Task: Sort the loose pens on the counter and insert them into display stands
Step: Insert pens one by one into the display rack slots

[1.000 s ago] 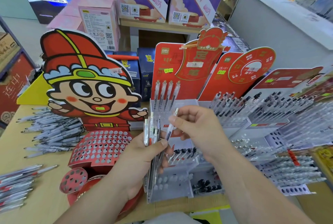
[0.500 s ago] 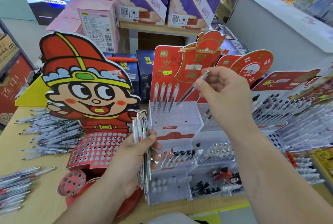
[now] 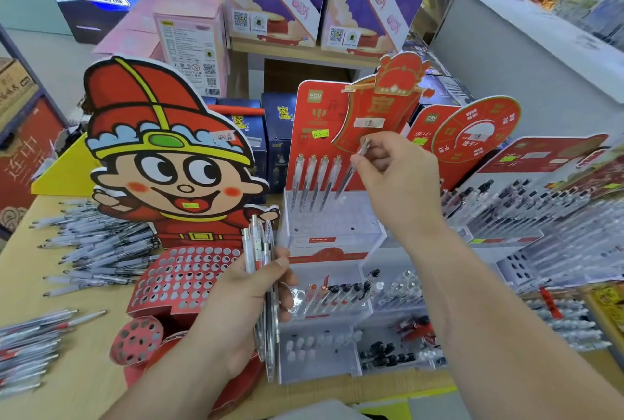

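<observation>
My right hand [image 3: 391, 176] pinches one clear pen [image 3: 349, 173], tilted with its tip just above the top tier of the clear tiered display stand [image 3: 334, 227]. Several pens [image 3: 312, 180] stand in that tier's back row, just left of the held pen. My left hand [image 3: 243, 301] grips a bunch of clear pens [image 3: 260, 251] upright at the stand's left side. Loose pens [image 3: 98, 247] lie piled on the wooden counter [image 3: 67, 305] at left, and more loose pens [image 3: 27, 348] lie at the near left edge.
A red cartoon-figure stand [image 3: 162, 156] with a perforated red base [image 3: 179, 278] sits left of my left hand. Filled pen displays [image 3: 540, 217] crowd the right side. Red backing cards [image 3: 472, 132] rise behind. Boxes [image 3: 189, 38] and shelves fill the background.
My right hand carried the single pen up from the bunch and then lowered it toward the top tier, beside the standing pens. My left hand moved slightly left with the bunch.
</observation>
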